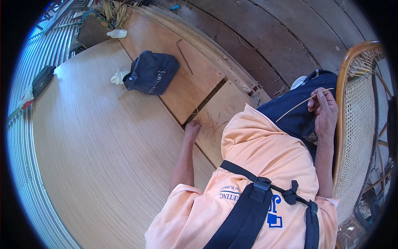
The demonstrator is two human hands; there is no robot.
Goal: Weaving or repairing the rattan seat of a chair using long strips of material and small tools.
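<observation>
My right hand (325, 108) is raised at the right, beside the chair's rim, its fingers pinching one end of a long, slightly bent cane strip (294, 108). The strip slants down to the left, above my dark trousers. To the left, my left hand (193, 128) rests low at the edge of the wooden boards. Its fingers are closed, and thin cane strips (197, 111) stick up from them; the fingertips are partly hidden. Several short loose strips (214, 125) lie scattered on the board just to its right.
A rattan chair (354, 124) with woven cane stands close on my right. A large wood-grain panel (103, 157) spreads to the left. Beyond my left hand sit a dark blue bag (153, 72) and a white bottle (117, 33). A bundle of strips (112, 12) lies at the far left.
</observation>
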